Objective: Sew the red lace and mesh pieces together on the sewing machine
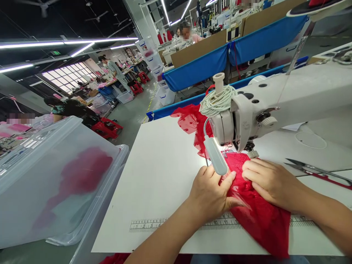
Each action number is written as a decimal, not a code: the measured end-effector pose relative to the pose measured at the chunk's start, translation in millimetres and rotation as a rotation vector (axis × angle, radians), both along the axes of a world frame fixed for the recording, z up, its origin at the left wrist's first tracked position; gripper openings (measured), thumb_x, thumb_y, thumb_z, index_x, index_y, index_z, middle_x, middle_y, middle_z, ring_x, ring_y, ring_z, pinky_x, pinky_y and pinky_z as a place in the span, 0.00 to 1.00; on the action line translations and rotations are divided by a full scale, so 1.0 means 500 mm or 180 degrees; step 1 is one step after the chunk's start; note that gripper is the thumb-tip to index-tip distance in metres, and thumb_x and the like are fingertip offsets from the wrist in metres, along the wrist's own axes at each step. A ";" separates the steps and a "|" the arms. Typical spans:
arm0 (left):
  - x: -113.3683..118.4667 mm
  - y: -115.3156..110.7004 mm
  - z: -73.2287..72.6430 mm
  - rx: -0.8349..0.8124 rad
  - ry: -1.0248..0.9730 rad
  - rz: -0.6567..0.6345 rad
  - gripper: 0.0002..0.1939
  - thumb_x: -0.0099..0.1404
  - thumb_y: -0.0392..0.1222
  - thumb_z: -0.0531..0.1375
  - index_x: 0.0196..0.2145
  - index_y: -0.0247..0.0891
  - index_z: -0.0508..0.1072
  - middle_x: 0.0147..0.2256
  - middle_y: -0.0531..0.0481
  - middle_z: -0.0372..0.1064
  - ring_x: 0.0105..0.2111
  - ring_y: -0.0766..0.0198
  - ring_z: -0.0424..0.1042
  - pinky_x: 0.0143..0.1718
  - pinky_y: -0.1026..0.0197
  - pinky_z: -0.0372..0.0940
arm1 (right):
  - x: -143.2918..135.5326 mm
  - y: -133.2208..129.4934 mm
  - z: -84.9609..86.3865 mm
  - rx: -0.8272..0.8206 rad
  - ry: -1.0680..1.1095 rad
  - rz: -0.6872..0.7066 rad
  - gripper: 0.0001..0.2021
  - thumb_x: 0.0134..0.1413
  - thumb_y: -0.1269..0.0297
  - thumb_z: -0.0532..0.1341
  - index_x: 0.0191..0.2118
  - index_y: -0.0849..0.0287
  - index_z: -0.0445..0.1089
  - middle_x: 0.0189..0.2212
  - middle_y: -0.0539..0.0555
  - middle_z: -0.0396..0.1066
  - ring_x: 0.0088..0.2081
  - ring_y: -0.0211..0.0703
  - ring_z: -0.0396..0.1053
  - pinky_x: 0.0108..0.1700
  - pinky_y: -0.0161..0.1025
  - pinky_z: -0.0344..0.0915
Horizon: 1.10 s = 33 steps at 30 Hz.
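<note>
Red sheer fabric (264,216) lies under the needle area of a white sewing machine (297,91) and hangs toward the table's front edge. My left hand (210,190) rests on the fabric's left side, thumb stretched out and fingertips partly hidden behind a small grey lamp (216,156). On the fabric's right side, my right hand (268,179) has its fingers curled together, pressed on the cloth near the presser foot. More red fabric with small dots (191,121) lies bunched behind the machine head.
Black-bladed scissors (321,172) lie right of my right hand. A ruler strip (148,224) runs along the front of the white table (154,157). Clear plastic bins (55,183) stand at the left. Several people work farther back, beyond blue cloth troughs (198,68).
</note>
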<state>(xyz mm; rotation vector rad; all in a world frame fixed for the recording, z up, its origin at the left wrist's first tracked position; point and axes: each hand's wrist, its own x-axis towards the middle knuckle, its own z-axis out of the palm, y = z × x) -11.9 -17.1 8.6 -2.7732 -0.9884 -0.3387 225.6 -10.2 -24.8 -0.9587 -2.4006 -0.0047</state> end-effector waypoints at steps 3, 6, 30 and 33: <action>0.000 0.001 0.000 0.0087 -0.0109 0.0034 0.44 0.73 0.69 0.33 0.57 0.37 0.74 0.49 0.36 0.74 0.36 0.54 0.72 0.39 0.54 0.61 | -0.001 0.002 0.002 0.0033 0.0057 -0.0017 0.12 0.55 0.81 0.49 0.30 0.55 0.61 0.30 0.53 0.64 0.33 0.46 0.58 0.35 0.42 0.57; 0.000 0.003 -0.003 0.0128 -0.0111 0.0069 0.43 0.73 0.70 0.34 0.58 0.38 0.74 0.51 0.36 0.74 0.37 0.54 0.72 0.42 0.52 0.61 | -0.002 0.005 0.002 0.0055 0.0032 -0.0058 0.12 0.54 0.81 0.50 0.30 0.55 0.61 0.30 0.53 0.64 0.33 0.46 0.57 0.34 0.42 0.56; -0.010 0.050 -0.004 0.0396 -0.0488 -0.0292 0.42 0.75 0.66 0.35 0.52 0.32 0.76 0.45 0.37 0.75 0.49 0.47 0.70 0.54 0.44 0.61 | -0.001 0.034 0.003 -0.0027 0.0237 -0.0129 0.13 0.63 0.76 0.49 0.33 0.55 0.67 0.36 0.56 0.70 0.36 0.48 0.66 0.38 0.45 0.63; -0.007 0.048 0.004 -0.0007 -0.0384 -0.0659 0.40 0.77 0.62 0.34 0.46 0.31 0.76 0.35 0.41 0.74 0.35 0.55 0.70 0.38 0.54 0.65 | 0.002 0.028 0.015 0.0030 0.0260 0.0057 0.13 0.62 0.77 0.51 0.42 0.56 0.70 0.43 0.58 0.73 0.42 0.49 0.68 0.42 0.45 0.64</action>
